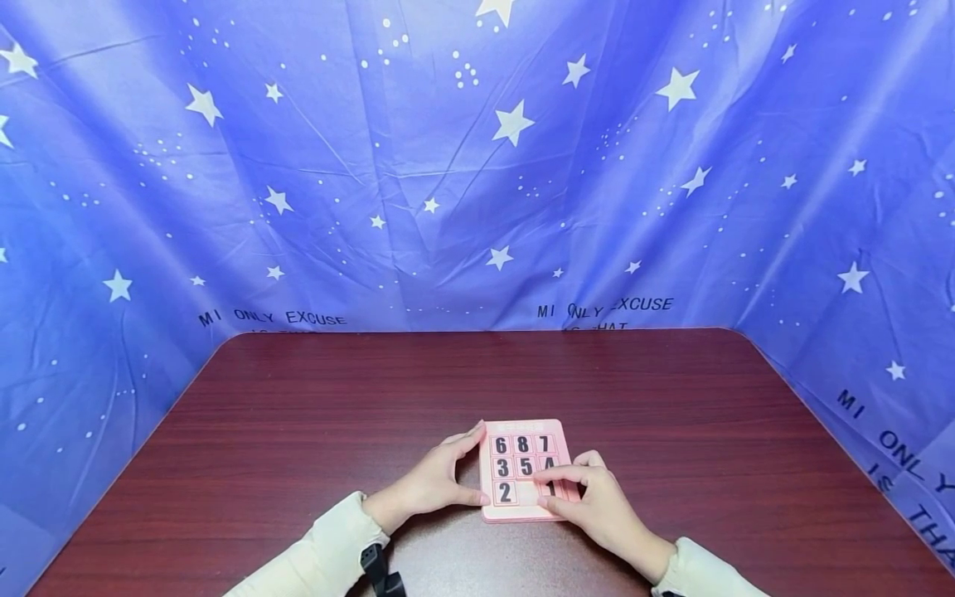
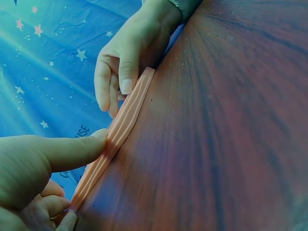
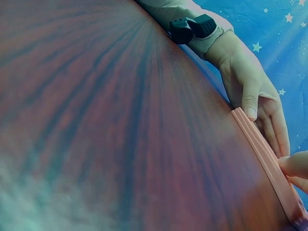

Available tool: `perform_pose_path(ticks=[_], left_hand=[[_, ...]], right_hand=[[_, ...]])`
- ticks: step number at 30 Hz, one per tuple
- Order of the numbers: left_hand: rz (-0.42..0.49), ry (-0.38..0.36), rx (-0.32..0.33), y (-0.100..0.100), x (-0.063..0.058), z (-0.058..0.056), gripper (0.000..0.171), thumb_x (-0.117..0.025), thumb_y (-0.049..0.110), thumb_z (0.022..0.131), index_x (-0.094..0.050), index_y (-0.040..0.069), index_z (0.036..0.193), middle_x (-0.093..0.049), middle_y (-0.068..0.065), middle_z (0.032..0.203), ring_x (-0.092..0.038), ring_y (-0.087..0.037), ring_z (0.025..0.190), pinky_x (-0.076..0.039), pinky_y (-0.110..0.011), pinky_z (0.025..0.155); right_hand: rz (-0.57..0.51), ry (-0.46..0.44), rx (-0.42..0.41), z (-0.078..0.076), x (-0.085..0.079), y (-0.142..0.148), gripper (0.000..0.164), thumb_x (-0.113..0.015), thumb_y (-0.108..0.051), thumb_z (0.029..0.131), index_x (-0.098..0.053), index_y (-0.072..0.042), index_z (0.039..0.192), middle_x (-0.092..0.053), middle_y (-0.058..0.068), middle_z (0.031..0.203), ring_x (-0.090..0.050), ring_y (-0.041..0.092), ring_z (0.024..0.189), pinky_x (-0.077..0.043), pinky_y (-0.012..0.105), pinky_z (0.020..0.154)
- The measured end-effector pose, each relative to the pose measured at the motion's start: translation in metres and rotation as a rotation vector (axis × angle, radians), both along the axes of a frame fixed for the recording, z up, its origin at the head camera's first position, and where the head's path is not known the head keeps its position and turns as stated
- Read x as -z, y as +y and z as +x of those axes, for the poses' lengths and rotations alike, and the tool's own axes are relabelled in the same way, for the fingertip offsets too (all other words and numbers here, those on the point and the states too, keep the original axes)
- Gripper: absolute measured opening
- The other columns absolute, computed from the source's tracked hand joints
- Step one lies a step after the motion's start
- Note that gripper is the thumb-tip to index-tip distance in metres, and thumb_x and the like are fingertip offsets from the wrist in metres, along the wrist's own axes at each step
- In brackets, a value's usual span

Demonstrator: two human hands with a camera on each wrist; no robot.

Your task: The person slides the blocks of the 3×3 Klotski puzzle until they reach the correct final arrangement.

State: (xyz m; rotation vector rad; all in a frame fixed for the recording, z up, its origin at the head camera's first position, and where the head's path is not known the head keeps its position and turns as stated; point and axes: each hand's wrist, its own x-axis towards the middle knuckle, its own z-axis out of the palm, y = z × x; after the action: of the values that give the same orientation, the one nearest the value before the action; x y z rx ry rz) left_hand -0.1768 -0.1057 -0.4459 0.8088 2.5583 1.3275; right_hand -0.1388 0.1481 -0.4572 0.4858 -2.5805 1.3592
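A pink sliding number puzzle (image 1: 520, 511) lies flat on the table, its tiles reading 6 8 7, 3 5 4 and 2, gap, 1. Along its left side my left hand (image 1: 429, 479) holds it, thumb at the lower corner and fingertips at the upper one. My right hand (image 1: 597, 497) reaches over the right side. Its thumb touches the 1 tile (image 1: 552, 490) beside the bottom-middle gap, and its index finger lies over the lower part of the 4 tile (image 1: 549, 463). In the left wrist view the puzzle's layered edge (image 2: 126, 126) shows, with the left thumb (image 2: 79, 151) against it.
The dark red wooden table (image 1: 298, 414) extends around the puzzle. Behind and beside it hangs a blue cloth (image 1: 418, 166) with white stars and printed words. A black wrist device (image 1: 380, 572) sits at the left sleeve (image 1: 321, 547).
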Motion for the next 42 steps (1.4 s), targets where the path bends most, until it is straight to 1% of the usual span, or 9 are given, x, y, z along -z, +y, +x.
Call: perform_pose_path(ticks=[7, 12, 19, 23, 26, 32, 38, 42], left_hand=[[0.001, -0.001, -0.003, 0.0, 0.0, 0.001, 0.096, -0.084, 0.019, 0.066, -0.032, -0.005, 0.143, -0.031, -0.018, 0.15, -0.033, -0.033, 0.134, -0.025, -0.05, 0.11], [-0.008, -0.016, -0.012, 0.001, -0.002, 0.001, 0.096, -0.084, 0.018, 0.066, -0.032, -0.003, 0.144, -0.031, -0.015, 0.15, -0.032, -0.031, 0.135, -0.024, -0.048, 0.11], [-0.007, -0.016, -0.013, 0.0, -0.001, 0.001, 0.096, -0.084, 0.018, 0.066, -0.032, -0.003, 0.144, -0.031, -0.016, 0.15, -0.033, -0.031, 0.134, -0.025, -0.049, 0.11], [-0.007, -0.024, -0.018, -0.001, 0.0, 0.001, 0.096, -0.084, 0.019, 0.066, -0.032, -0.003, 0.144, -0.03, -0.015, 0.151, -0.032, -0.03, 0.135, -0.024, -0.049, 0.11], [-0.012, -0.019, -0.019, -0.001, 0.0, 0.001, 0.097, -0.084, 0.02, 0.066, -0.031, -0.003, 0.144, -0.03, -0.015, 0.151, -0.033, -0.03, 0.135, -0.025, -0.049, 0.11], [-0.019, -0.018, -0.02, 0.0, 0.0, 0.001, 0.097, -0.084, 0.02, 0.066, -0.031, -0.002, 0.144, -0.031, -0.015, 0.151, -0.033, -0.03, 0.135, -0.025, -0.049, 0.11], [-0.012, -0.025, -0.013, 0.0, -0.001, 0.001, 0.096, -0.083, 0.02, 0.067, -0.031, -0.002, 0.144, -0.03, -0.015, 0.151, -0.032, -0.031, 0.135, -0.024, -0.049, 0.11], [-0.006, -0.014, -0.006, 0.0, -0.001, 0.001, 0.095, -0.083, 0.019, 0.067, -0.032, -0.003, 0.144, -0.031, -0.017, 0.15, -0.032, -0.032, 0.135, -0.024, -0.05, 0.11]], right_hand=[[0.008, 0.058, 0.01, 0.001, 0.001, 0.003, 0.027, -0.084, -0.017, 0.065, -0.077, -0.025, 0.089, -0.045, -0.005, 0.077, -0.038, 0.007, 0.074, -0.036, 0.021, 0.059], [-0.003, 0.057, 0.02, 0.003, 0.0, 0.003, 0.025, -0.085, -0.019, 0.064, -0.077, -0.024, 0.088, -0.045, -0.005, 0.077, -0.038, 0.007, 0.074, -0.036, 0.021, 0.06], [-0.043, 0.078, -0.013, 0.003, -0.001, 0.001, 0.026, -0.084, -0.02, 0.066, -0.077, -0.022, 0.091, -0.047, -0.004, 0.077, -0.039, 0.009, 0.075, -0.035, 0.022, 0.06], [-0.074, 0.052, -0.037, 0.003, 0.001, -0.004, 0.027, -0.084, -0.019, 0.066, -0.076, -0.021, 0.092, -0.05, -0.004, 0.081, -0.04, 0.007, 0.076, -0.038, 0.022, 0.06], [-0.075, 0.029, -0.056, 0.005, 0.001, -0.01, 0.029, -0.084, -0.02, 0.065, -0.075, -0.022, 0.093, -0.051, -0.004, 0.084, -0.04, 0.005, 0.077, -0.039, 0.021, 0.061], [-0.021, 0.072, -0.097, 0.005, -0.001, -0.02, 0.029, -0.083, -0.022, 0.068, -0.075, -0.02, 0.096, -0.051, -0.004, 0.085, -0.042, 0.007, 0.076, -0.038, 0.018, 0.059], [0.013, 0.147, -0.12, 0.003, -0.005, -0.029, 0.03, -0.082, -0.019, 0.067, -0.074, -0.018, 0.096, -0.058, -0.009, 0.091, -0.049, 0.006, 0.083, -0.043, 0.021, 0.066], [0.037, 0.152, -0.149, 0.001, -0.007, -0.034, 0.029, -0.081, -0.017, 0.067, -0.074, -0.016, 0.096, -0.061, -0.008, 0.09, -0.05, 0.007, 0.082, -0.043, 0.022, 0.066]])
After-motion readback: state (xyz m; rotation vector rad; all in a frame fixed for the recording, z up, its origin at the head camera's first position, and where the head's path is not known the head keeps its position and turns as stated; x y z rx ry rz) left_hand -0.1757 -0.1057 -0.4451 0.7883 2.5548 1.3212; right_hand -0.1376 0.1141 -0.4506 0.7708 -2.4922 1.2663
